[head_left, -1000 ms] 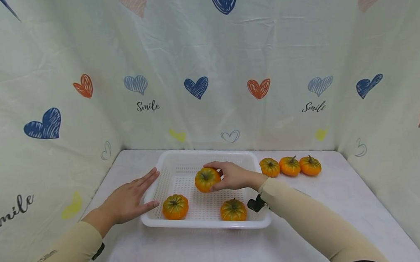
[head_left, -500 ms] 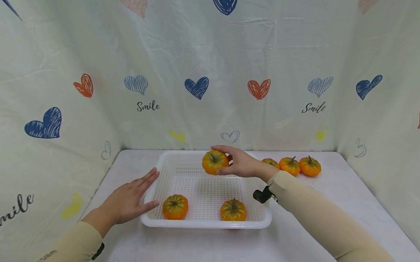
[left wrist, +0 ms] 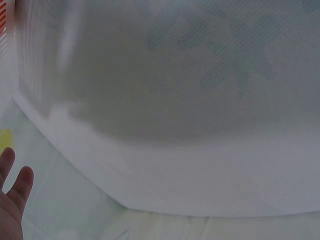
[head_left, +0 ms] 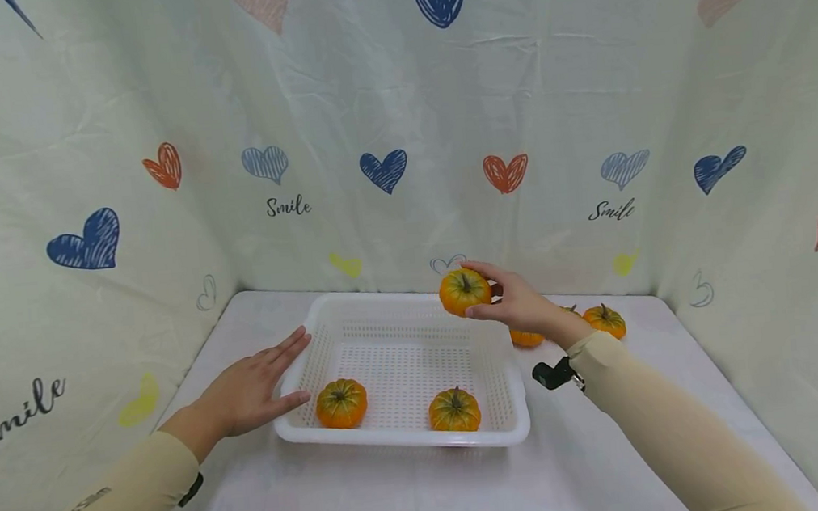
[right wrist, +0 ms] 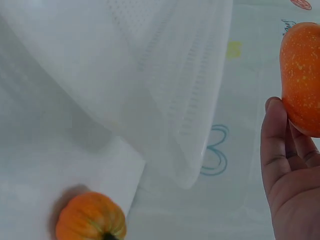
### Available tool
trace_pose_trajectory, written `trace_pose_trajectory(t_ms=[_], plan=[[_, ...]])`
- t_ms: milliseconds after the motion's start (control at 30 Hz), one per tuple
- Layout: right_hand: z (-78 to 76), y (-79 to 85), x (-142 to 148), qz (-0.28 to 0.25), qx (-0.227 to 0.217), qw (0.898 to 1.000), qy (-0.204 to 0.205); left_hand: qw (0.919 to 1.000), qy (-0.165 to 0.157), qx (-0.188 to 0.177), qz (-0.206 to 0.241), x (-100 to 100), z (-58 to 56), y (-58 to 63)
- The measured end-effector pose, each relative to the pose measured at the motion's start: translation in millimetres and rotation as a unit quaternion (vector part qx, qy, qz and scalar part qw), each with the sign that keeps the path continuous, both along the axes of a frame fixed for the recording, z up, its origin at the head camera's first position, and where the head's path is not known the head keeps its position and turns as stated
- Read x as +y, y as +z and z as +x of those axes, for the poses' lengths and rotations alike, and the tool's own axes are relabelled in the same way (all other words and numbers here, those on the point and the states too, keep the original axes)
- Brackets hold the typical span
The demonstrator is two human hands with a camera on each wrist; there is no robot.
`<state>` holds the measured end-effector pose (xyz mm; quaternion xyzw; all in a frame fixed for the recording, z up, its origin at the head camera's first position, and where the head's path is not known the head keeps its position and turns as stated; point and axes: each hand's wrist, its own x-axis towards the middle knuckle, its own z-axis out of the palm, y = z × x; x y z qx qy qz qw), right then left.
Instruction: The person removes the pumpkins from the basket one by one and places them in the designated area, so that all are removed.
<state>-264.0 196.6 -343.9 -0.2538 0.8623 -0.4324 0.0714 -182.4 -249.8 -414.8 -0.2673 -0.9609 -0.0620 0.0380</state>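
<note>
My right hand [head_left: 519,304] grips a small orange-and-green pumpkin [head_left: 464,292] by its side, thumb in front and fingers behind, above the far right corner of a white perforated basket [head_left: 403,443]. In the right wrist view the pumpkin [right wrist: 302,75] shows its smooth orange side against the fingertips. My left hand [head_left: 249,391] lies with straight, spread fingers at the basket's left rim; only two of its fingertips [left wrist: 22,182] show in the left wrist view. Inside the basket sit two more pumpkins, one at the front left [head_left: 342,404] and one at the front right [head_left: 455,410].
Right of the basket several pumpkins stand in a row at the back of the white table [head_left: 372,502]; the rightmost pumpkin [head_left: 605,322] shows best, the others partly hidden by the right forearm. A curtain [head_left: 548,97] printed with hearts closes off the back and sides.
The right hand has lifted the pumpkin out of the basket's middle and carried it up and to the right, over the far rim. The left hand has stayed at the left rim.
</note>
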Motion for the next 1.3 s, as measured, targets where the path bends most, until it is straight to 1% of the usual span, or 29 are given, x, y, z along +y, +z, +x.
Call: trace_pose_trajectory(t_ms=[100, 267, 433, 600, 833, 967, 1100, 1200, 1300], plan=[[1.8, -3.8, 15.9, -0.015, -0.014, 0.999, -0.026, 1.0, 0.0, 0.0, 0.0, -0.3, -0.4, 0.0], [5.8, -11.8, 42.6, -0.013, -0.009, 0.998, -0.062, 1.0, -0.001, -0.002, 0.0, 0.6, 0.2, 2.0], [9.8, -21.5, 67.6, 0.01, -0.006, 0.995, -0.096, 1.0, -0.001, -0.002, 0.001, 1.6, 0.9, 3.2], [15.4, -34.7, 90.1, 0.028, -0.021, 0.993, -0.11, 1.0, -0.003, 0.0, 0.001, 2.1, 1.2, 3.1], [29.2, -61.3, 111.9, 0.082, -0.017, 0.986, -0.146, 1.0, -0.001, -0.007, -0.002, 1.3, -0.3, 0.6], [33.5, -77.8, 118.6, 0.094, -0.034, 0.983, -0.151, 1.0, 0.0, -0.005, -0.005, 0.0, -0.7, -0.4], [36.4, -91.3, 122.0, 0.101, -0.041, 0.983, -0.151, 0.9999, 0.003, -0.005, -0.009, -0.8, -1.3, -1.9], [38.9, -98.7, 120.8, 0.096, -0.045, 0.984, -0.14, 0.9999, 0.006, -0.004, -0.009, -0.6, -1.5, -2.8], [41.3, -106.0, 119.3, 0.091, -0.061, 0.985, -0.134, 1.0, 0.004, -0.001, -0.007, -0.4, -1.8, -3.3]])
